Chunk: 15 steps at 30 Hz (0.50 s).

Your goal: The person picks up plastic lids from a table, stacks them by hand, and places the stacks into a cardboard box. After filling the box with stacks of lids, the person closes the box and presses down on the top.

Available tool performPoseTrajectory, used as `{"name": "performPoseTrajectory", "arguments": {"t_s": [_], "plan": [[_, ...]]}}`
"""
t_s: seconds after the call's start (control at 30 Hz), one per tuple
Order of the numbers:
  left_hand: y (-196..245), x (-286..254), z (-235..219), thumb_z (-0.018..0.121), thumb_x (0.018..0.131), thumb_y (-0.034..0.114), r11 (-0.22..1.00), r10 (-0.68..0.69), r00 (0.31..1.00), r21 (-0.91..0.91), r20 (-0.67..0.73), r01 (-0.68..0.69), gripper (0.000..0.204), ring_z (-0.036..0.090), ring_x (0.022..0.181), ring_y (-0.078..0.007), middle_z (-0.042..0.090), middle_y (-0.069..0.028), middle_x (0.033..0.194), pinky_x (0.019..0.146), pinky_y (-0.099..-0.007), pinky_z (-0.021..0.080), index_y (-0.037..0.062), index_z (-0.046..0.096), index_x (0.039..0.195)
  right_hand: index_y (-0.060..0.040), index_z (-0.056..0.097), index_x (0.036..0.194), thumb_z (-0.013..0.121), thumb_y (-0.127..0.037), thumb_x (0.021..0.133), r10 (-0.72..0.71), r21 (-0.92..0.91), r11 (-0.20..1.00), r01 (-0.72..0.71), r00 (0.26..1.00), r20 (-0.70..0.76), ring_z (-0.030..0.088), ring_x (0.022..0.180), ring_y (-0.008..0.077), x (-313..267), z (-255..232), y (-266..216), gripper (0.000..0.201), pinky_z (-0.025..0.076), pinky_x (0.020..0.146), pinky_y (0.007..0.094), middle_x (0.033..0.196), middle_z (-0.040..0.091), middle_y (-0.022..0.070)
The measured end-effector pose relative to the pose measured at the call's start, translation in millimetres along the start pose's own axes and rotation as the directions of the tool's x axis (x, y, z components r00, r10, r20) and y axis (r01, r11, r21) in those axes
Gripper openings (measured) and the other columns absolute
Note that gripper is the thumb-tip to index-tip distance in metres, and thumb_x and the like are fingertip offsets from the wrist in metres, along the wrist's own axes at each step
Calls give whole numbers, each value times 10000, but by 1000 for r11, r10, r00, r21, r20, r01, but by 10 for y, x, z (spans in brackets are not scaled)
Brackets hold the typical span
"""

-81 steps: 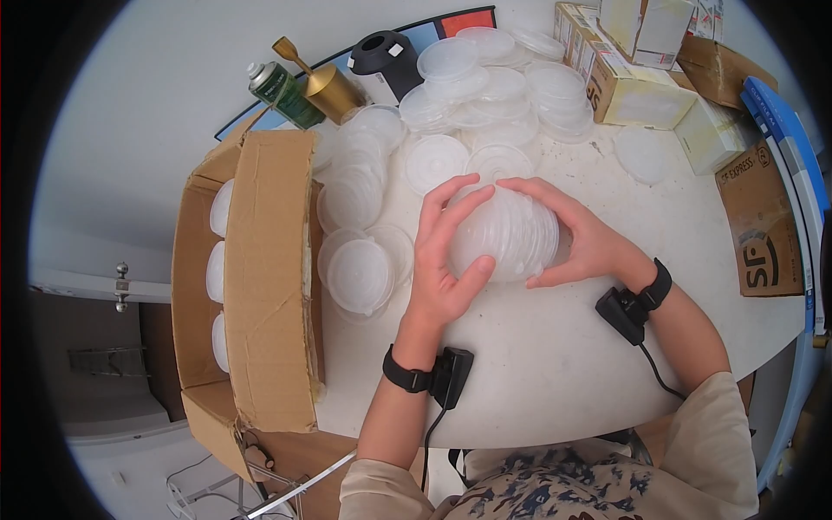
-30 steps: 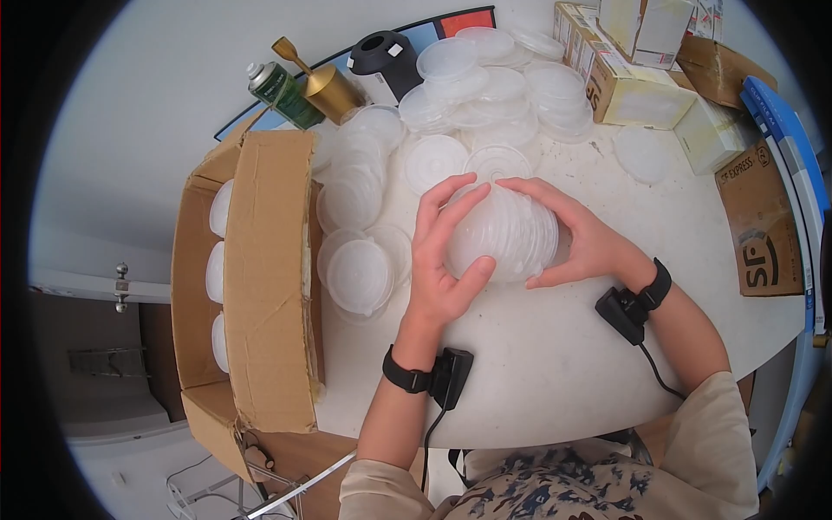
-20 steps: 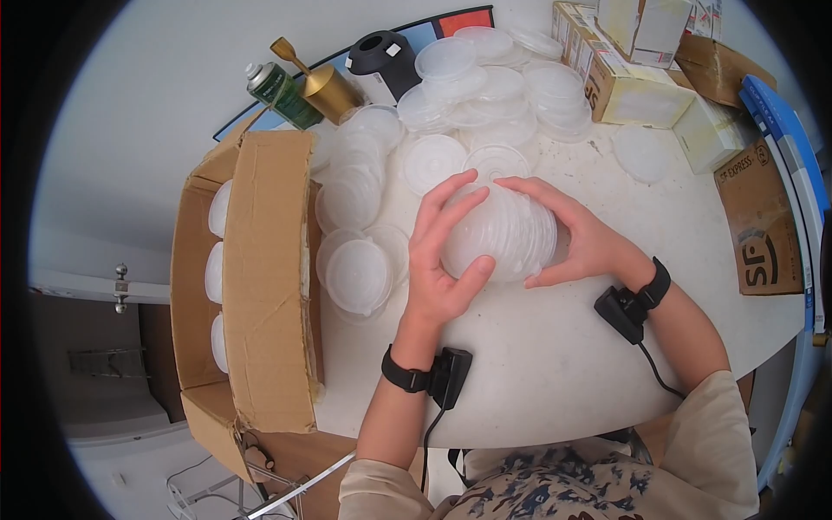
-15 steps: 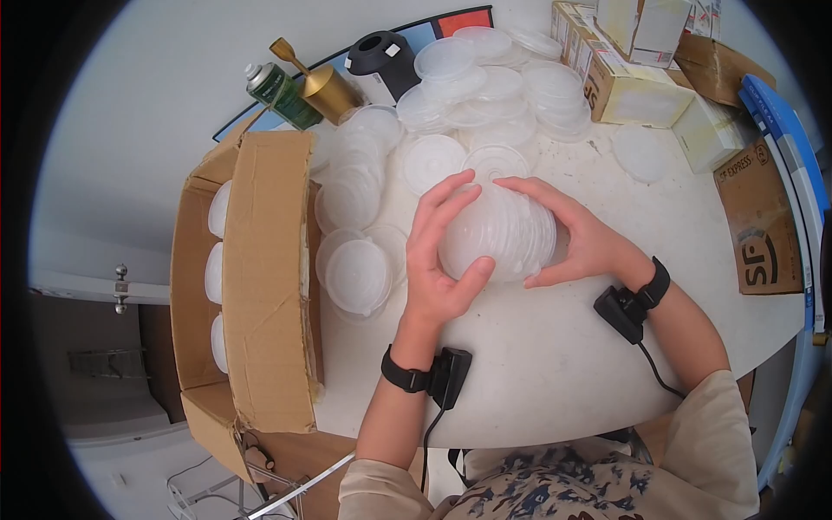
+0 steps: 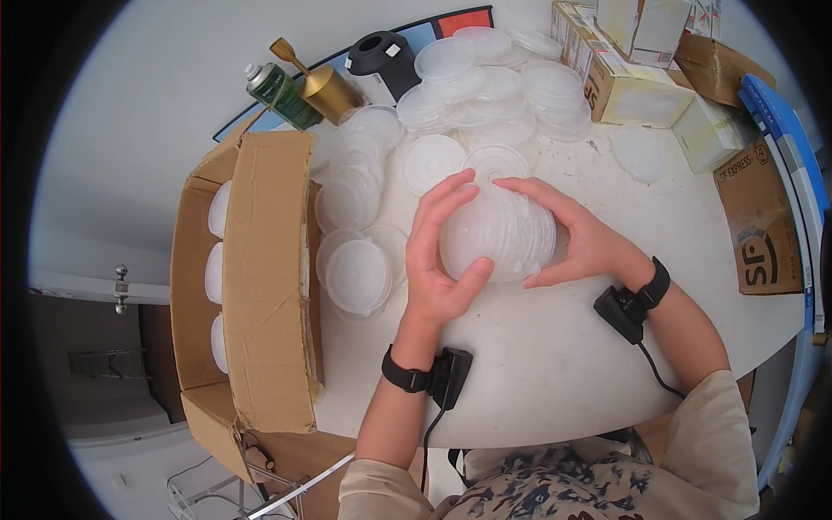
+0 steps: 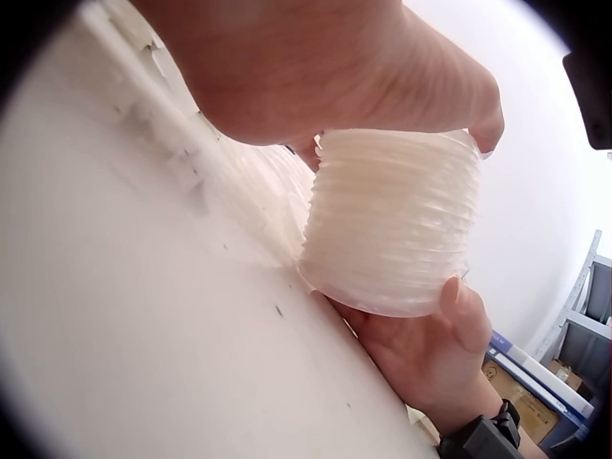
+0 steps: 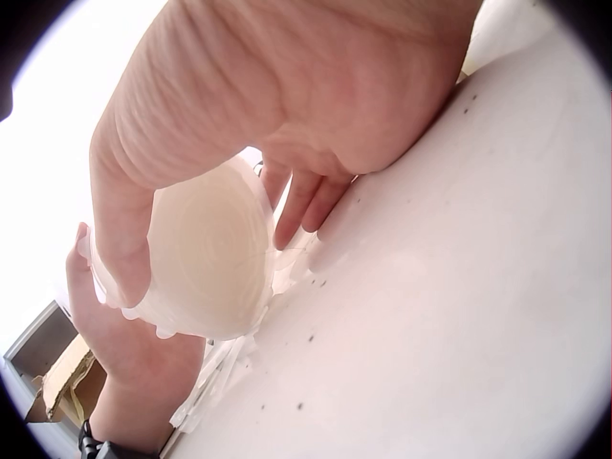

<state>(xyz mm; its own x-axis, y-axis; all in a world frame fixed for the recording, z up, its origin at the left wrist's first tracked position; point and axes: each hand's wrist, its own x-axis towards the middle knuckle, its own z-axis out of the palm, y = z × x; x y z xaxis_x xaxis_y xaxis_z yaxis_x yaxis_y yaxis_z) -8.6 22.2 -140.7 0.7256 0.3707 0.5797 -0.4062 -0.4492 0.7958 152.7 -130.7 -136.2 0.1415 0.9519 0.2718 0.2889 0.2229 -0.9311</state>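
A stack of translucent round plastic lids (image 5: 507,232) lies on its side between my two hands, its ridged rims showing in the left wrist view. My left hand (image 5: 440,256) grips the left end, with its thumb along the near side and its fingers curved over the far side. At the right end my right hand (image 5: 588,238) holds the stack, thumb near and fingers beyond. The right wrist view shows the flat face of the end lid (image 7: 212,251) beside the right thumb. The stack sits low, close over the white table (image 5: 537,364).
Loose piles of similar lids (image 5: 360,276) lie to the left and towards the back. An open cardboard box (image 5: 273,286) with white round containers stands at the left. A spray can (image 5: 282,94), a gold pot (image 5: 331,94) and more boxes (image 5: 758,221) stand around the edges.
The left end of the stack has shifted slightly left, its end face turning a little more into view. My left fingers have moved slightly left with it. My right hand has hardly moved.
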Motion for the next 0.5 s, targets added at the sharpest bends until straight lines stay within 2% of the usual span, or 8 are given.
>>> {"name": "performPoseTrajectory", "arguments": {"t_s": [0.27,0.5], "plan": [[43,28,1,672,735,211,997,21,996,69,81,-27,553,474,1287,-359,478,-213,1399,1073,-469,364,63,601,1263,-132,377,1476,848,-161,611,7,-7,1000,-7,1000,6,411,1318,247,-6,-6,-10,986,320,1116,375,1420,427,94],[39,20,5,689,755,256,999,-26,996,44,90,22,546,454,1306,-360,459,-207,1416,1081,-474,351,64,608,1260,-132,375,1477,846,-163,613,-3,-11,1000,3,1000,-3,412,1319,252,-5,-4,-3,984,319,1117,378,1420,430,96]]}}
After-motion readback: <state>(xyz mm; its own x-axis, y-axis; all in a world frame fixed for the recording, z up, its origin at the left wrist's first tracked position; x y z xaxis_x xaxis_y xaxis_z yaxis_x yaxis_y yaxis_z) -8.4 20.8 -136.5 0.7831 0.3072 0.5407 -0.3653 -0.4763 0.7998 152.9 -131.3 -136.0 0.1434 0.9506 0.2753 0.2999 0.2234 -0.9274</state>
